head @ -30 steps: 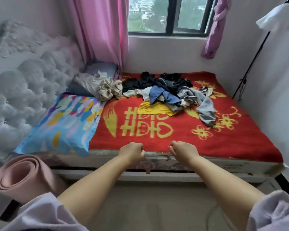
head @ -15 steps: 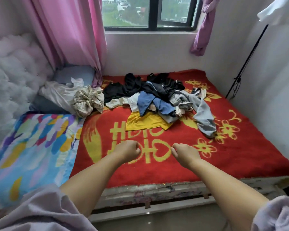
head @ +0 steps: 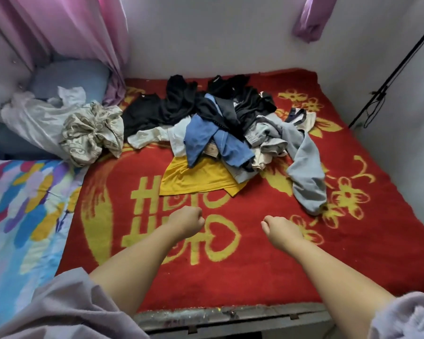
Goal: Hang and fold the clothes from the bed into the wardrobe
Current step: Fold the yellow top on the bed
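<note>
A heap of clothes [head: 220,128] lies on the far half of the bed's red blanket [head: 353,253]. In the heap I see black garments, a blue one [head: 206,135], a yellow shirt [head: 196,178] at its near edge and a grey hooded top [head: 304,172] trailing to the right. My left hand [head: 186,220] and my right hand [head: 279,228] reach out over the blanket, both closed into fists with nothing in them. They hover a short way in front of the yellow shirt without touching any cloth.
A crumpled beige patterned cloth [head: 93,133] and a white sheet [head: 34,118] lie by the blue pillow [head: 71,79] at the left. A colourful quilt [head: 22,216] covers the left side. Pink curtain [head: 66,28], padded headboard and a black stand pole [head: 387,81] border the bed.
I have moved closer and tilted down over the bed. Both fists have travelled from the mattress's front edge out over the blanket towards the clothes heap.
</note>
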Tool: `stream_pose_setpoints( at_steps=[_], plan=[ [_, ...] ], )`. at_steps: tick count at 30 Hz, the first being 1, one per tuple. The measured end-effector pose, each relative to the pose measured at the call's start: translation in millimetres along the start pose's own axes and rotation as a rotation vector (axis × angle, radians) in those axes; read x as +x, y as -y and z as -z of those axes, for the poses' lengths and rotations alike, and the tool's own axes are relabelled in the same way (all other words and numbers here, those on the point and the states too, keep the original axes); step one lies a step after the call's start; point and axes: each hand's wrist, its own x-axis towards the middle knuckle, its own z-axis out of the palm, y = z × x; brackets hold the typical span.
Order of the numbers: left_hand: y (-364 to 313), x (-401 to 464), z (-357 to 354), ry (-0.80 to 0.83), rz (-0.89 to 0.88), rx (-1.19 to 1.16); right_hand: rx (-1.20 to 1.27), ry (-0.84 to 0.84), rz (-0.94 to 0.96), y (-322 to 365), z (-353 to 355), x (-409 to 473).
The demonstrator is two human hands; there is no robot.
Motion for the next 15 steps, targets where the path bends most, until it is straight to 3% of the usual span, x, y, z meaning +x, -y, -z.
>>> stream_pose_setpoints(
  at_steps=[5,11,15],
  plan=[
    [-15,74,-24,0.068,0.098,-0.057,-0.013,0.121,0.058,-32,-14,88],
    [-14,153,-67,0.172,0.098,-0.021,0.055,0.223,0.026,-44,-66,174],
    [-6,228,-101,0.154,0.045,0.052,0.041,0.16,0.006,-42,-124,226]
  ],
)
